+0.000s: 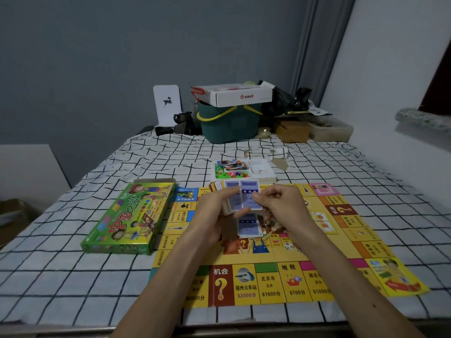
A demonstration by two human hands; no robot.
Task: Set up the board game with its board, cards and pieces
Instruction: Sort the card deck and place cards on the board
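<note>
The yellow game board (268, 284) lies unfolded on the checked sheet in front of me. Above its middle, my left hand (214, 211) grips a fanned stack of cards (231, 191). My right hand (278, 203) pinches a single blue-backed card (250, 198) at the front of that stack. A small pile of blue cards (249, 225) lies on the board just below my hands. The green game box (129, 218) sits to the left of the board. A white tray (266, 172) with coloured pieces and more cards stands beyond the board's far edge.
A teal basket (229, 123) with a white carton on top stands at the back, beside a brown box (292, 131), a clear container and black bags. Torn paper scraps (278, 157) lie behind the tray. The bed's front edge runs just below the board.
</note>
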